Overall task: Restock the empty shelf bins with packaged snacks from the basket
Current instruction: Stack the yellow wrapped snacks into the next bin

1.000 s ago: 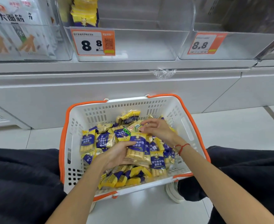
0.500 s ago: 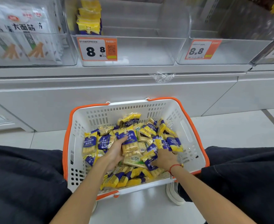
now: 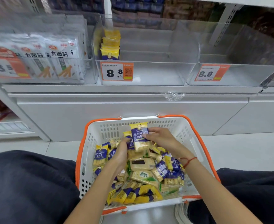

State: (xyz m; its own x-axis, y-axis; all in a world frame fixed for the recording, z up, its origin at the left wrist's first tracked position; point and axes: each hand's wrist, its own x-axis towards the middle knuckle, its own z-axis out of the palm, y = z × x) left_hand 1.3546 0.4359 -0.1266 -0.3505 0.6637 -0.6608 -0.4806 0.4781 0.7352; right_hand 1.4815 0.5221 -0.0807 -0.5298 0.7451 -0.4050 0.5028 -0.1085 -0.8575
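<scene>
A: Basket [image 3: 91, 152]: white perforated plastic, orange rim and handles, on the tiled floor between the person's knees. Contents?

B: Glossy yellow-and-blue snack packs [image 3: 129, 194], flat oblong pouches heaped loosely, plus a few pale cracker packs [image 3: 142, 164] with green print.

A: Hands?

B: Both raised over the basket's far edge. Left hand [image 3: 122, 151] has its fingers curled round a small bunch of packs [image 3: 129, 143]. Right hand [image 3: 161, 137] pinches the front pack [image 3: 139, 136] of that bunch by its right edge; thumb on the blue label, pack upright.

A: Shelf?

B: 3 clear rigid plastic bins along the front edge. Middle bin [image 3: 157, 75], tag "8.8", has 1 short row of the same yellow packs [image 3: 110, 46] at its left wall. Right bin [image 3: 242, 75] carries an "8.8" tag. Left bin [image 3: 91, 73] holds white pouches [image 3: 58, 62].
</scene>
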